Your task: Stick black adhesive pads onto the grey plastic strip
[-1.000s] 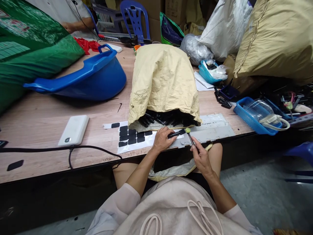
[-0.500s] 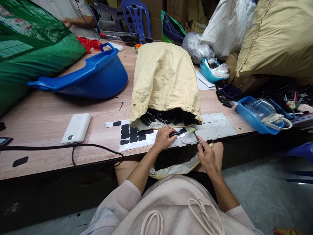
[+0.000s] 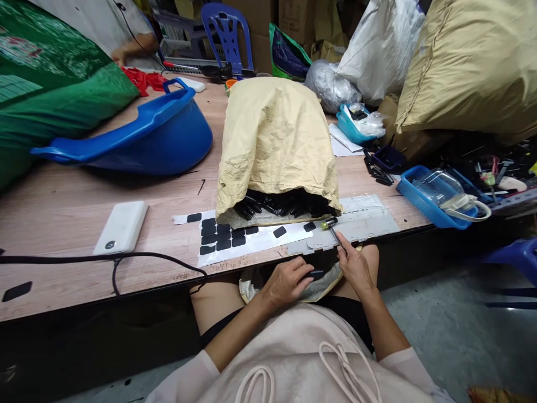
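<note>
**A:** What is held by each hand, and how are the fingers set?

**B:** The left hand (image 3: 287, 281) is shown below the edge of the table (image 3: 75, 207), over the lap, with its fingers curled around a small black part (image 3: 315, 273). The part is pinched between thumb and fingertips, just above the crumpled plastic bag (image 3: 289, 288) lying on the lap. The right hand (image 3: 356, 267) is closed around the shaft of a thin tool (image 3: 333, 232); its yellow-green tip (image 3: 324, 225) is rested on the grey sheet (image 3: 356, 226) at the table's front edge.

**A:** Where are the remaining black parts located?

**B:** A heap of black parts (image 3: 285, 204) is seen spilling from the open mouth of the tan sack (image 3: 274, 140), which is laid on its side at the middle of the table. In front of the sack, a white backing sheet (image 3: 251, 242) is spread; black pads (image 3: 222, 238) are arranged on it in rows, with two single pads apart from them toward the tool tip.

**A:** What else is shown on the table?

**B:** A white power bank (image 3: 121, 228) with a black cable (image 3: 126, 258) is placed to the left. A tilted blue tub (image 3: 138, 134) is set behind it, and a blue tray (image 3: 436, 198) is positioned at the right end.
</note>
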Demonstrator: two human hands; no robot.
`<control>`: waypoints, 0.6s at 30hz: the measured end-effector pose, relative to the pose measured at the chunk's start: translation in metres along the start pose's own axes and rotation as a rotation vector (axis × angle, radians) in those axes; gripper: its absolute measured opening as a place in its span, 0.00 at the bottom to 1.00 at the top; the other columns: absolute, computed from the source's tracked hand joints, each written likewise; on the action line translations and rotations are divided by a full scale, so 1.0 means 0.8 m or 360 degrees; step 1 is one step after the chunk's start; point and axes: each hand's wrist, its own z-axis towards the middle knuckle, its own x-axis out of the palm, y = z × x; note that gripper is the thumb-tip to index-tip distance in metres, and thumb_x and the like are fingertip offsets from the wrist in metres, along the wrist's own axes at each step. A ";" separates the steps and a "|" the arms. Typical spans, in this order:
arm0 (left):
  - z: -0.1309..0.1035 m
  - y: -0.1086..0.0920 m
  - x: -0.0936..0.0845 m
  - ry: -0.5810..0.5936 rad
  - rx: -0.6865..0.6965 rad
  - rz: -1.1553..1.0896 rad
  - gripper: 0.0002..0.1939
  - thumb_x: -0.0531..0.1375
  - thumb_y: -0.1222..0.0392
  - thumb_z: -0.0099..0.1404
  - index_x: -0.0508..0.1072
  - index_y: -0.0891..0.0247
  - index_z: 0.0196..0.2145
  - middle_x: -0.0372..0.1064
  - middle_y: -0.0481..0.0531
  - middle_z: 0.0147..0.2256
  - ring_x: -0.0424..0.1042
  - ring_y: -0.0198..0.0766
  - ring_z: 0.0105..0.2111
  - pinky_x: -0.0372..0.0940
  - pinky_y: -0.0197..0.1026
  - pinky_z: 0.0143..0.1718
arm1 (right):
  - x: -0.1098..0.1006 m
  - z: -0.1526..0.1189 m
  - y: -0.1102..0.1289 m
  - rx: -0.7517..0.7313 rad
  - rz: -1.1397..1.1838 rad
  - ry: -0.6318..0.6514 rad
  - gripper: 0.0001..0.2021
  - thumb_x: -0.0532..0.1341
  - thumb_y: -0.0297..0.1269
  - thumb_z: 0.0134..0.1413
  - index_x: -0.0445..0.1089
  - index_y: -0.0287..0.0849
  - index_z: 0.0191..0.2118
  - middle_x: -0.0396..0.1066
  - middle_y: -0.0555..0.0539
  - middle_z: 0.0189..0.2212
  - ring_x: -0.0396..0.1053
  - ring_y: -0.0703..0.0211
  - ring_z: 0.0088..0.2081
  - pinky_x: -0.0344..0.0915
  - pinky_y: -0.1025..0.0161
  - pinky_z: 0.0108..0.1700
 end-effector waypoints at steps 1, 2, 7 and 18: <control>-0.011 0.001 0.014 0.0069 -0.0071 0.0002 0.13 0.58 0.57 0.75 0.77 0.60 0.52 0.74 0.55 0.42 0.76 0.41 0.40 0.72 0.41 0.42 | 0.000 0.000 0.001 0.0013 0.0007 -0.0002 0.27 0.54 0.39 0.67 0.67 0.49 0.70 0.83 0.44 0.39 0.80 0.52 0.36 0.73 0.61 0.42; -0.020 0.005 0.027 0.0137 -0.0174 0.0010 0.12 0.58 0.58 0.74 0.77 0.60 0.51 0.75 0.55 0.42 0.77 0.41 0.39 0.73 0.42 0.42 | 0.001 0.000 0.002 0.0023 0.0015 -0.0005 0.27 0.54 0.39 0.67 0.67 0.49 0.70 0.83 0.44 0.39 0.80 0.52 0.36 0.73 0.61 0.43; -0.038 0.019 0.056 0.0303 -0.0539 0.0004 0.15 0.62 0.62 0.70 0.76 0.58 0.54 0.77 0.55 0.45 0.80 0.44 0.43 0.75 0.43 0.44 | 0.004 0.000 0.004 0.0014 0.0036 -0.0030 0.27 0.53 0.38 0.67 0.67 0.47 0.69 0.83 0.42 0.42 0.80 0.48 0.40 0.74 0.57 0.45; 0.089 0.021 -0.090 -0.0486 -0.0956 0.0391 0.16 0.52 0.59 0.75 0.78 0.60 0.52 0.75 0.59 0.46 0.77 0.48 0.43 0.70 0.48 0.43 | 0.014 0.001 -0.005 -0.0088 0.0148 -0.0126 0.26 0.55 0.37 0.67 0.69 0.49 0.68 0.81 0.44 0.53 0.80 0.49 0.51 0.75 0.57 0.53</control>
